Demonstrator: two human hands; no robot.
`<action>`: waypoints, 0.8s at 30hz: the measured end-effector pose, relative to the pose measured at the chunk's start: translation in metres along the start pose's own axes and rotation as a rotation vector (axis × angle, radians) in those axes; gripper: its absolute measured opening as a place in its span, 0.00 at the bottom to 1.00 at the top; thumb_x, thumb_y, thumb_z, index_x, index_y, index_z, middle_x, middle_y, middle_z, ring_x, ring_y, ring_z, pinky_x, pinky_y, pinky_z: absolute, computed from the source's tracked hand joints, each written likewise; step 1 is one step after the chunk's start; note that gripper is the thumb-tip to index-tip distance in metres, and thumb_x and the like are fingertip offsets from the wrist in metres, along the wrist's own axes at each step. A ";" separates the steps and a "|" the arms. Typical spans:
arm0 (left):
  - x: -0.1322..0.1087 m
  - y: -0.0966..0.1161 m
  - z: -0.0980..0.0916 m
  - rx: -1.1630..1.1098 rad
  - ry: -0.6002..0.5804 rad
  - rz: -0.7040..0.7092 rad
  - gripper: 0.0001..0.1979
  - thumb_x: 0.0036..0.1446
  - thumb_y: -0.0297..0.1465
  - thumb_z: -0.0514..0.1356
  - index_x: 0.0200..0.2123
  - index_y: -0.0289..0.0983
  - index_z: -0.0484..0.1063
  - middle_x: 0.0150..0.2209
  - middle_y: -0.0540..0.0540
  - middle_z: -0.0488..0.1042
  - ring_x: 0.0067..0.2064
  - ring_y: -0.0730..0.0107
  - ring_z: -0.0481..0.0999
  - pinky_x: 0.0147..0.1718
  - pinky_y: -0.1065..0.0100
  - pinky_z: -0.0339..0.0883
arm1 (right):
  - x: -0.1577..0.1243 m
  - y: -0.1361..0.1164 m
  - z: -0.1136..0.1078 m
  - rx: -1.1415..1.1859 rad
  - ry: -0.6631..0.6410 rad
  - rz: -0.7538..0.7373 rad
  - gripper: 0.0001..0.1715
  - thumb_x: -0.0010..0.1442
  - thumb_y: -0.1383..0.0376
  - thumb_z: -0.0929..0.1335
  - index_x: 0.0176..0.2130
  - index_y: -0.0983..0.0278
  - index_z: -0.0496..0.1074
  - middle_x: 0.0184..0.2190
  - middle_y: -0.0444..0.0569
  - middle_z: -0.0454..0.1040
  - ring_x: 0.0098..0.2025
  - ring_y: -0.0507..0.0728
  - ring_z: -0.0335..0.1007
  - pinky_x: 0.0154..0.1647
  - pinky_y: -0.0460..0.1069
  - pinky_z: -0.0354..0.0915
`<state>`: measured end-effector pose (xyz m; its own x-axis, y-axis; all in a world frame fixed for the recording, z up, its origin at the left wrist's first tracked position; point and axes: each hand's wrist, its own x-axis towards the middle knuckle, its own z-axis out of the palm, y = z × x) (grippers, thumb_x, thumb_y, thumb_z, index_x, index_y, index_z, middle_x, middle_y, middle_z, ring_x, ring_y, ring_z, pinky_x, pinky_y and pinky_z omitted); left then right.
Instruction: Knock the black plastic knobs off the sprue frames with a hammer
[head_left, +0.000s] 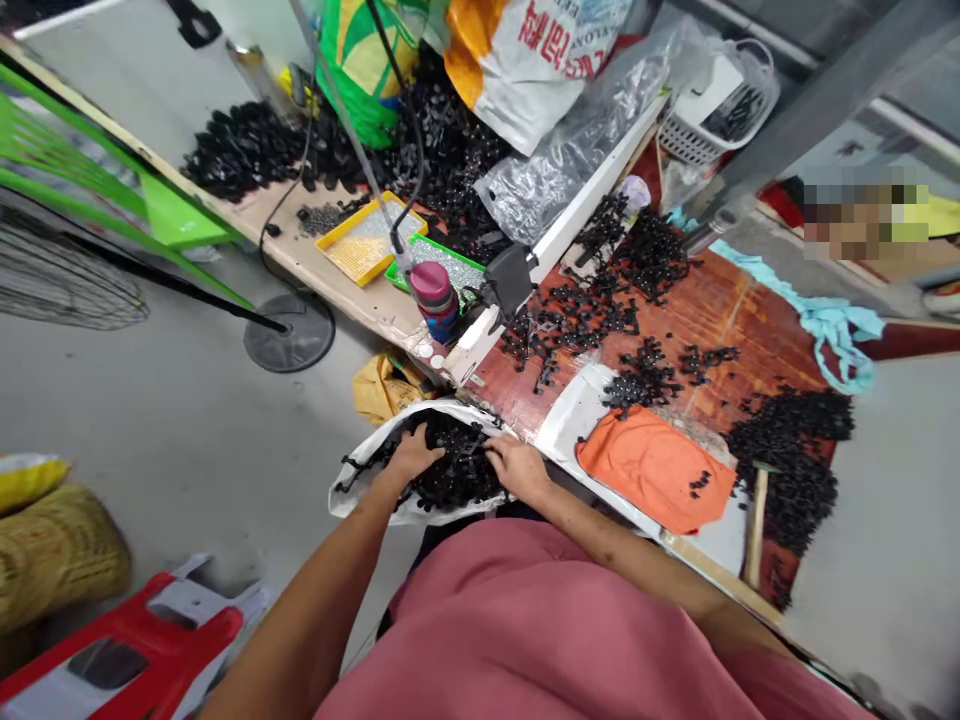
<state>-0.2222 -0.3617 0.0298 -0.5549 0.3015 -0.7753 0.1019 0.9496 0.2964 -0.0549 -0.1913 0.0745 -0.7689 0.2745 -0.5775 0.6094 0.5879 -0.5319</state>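
Note:
A white sack (346,492) full of small black plastic parts (456,462) stands against the table edge, close in front of my body. My left hand (416,458) reaches over its left side, thumb and fingers apart, resting on the parts; some fingertips are hidden among them. At the sack's right rim is my right hand (519,468), its fingers curled together against the parts. Whatever lies between those fingers cannot be made out.
More black parts cover the red-brown table (709,310), around an orange cloth (656,465) and a hammer (757,525). A bottle (435,300), yellow tray (366,245) and green tray (450,262) stand beyond the sack. A red plastic stool (142,640) is at lower left.

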 end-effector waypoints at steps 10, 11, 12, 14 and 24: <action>-0.063 0.023 0.000 0.248 0.136 0.223 0.30 0.62 0.32 0.57 0.67 0.49 0.61 0.74 0.40 0.47 0.66 0.39 0.58 0.58 0.45 0.65 | 0.071 -0.001 -0.019 -0.035 0.101 -0.096 0.18 0.67 0.61 0.70 0.54 0.65 0.74 0.54 0.53 0.75 0.53 0.60 0.72 0.57 0.60 0.67; -0.070 0.016 -0.008 0.240 0.168 0.264 0.28 0.63 0.33 0.57 0.66 0.48 0.65 0.72 0.40 0.52 0.66 0.41 0.58 0.60 0.46 0.64 | 0.069 0.001 -0.020 -0.025 0.125 -0.092 0.17 0.68 0.60 0.69 0.54 0.65 0.74 0.54 0.53 0.75 0.53 0.59 0.72 0.58 0.60 0.66; -0.077 0.006 -0.016 0.217 0.232 0.290 0.25 0.63 0.34 0.57 0.64 0.45 0.67 0.70 0.38 0.57 0.66 0.44 0.59 0.62 0.48 0.62 | 0.065 0.003 -0.022 -0.017 0.156 -0.085 0.18 0.69 0.61 0.67 0.55 0.65 0.74 0.54 0.54 0.75 0.54 0.60 0.72 0.59 0.60 0.66; -0.088 -0.024 -0.033 0.131 0.460 0.242 0.23 0.65 0.37 0.55 0.62 0.40 0.69 0.65 0.35 0.63 0.66 0.48 0.61 0.67 0.52 0.56 | 0.053 0.002 -0.027 -0.011 0.218 -0.083 0.20 0.73 0.63 0.61 0.59 0.66 0.71 0.57 0.55 0.74 0.58 0.59 0.70 0.61 0.58 0.63; -0.061 -0.144 -0.026 -0.394 0.410 -0.506 0.29 0.58 0.32 0.62 0.62 0.32 0.62 0.40 0.38 0.80 0.39 0.57 0.81 0.38 0.60 0.75 | -0.007 -0.017 -0.006 -0.137 0.137 -0.062 0.58 0.50 0.53 0.79 0.71 0.59 0.56 0.67 0.62 0.59 0.67 0.72 0.54 0.66 0.66 0.52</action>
<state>-0.2247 -0.5189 0.0491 -0.7258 -0.2915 -0.6231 -0.5060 0.8398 0.1966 -0.0609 -0.1991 0.0913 -0.8289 0.3299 -0.4517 0.5352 0.7026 -0.4689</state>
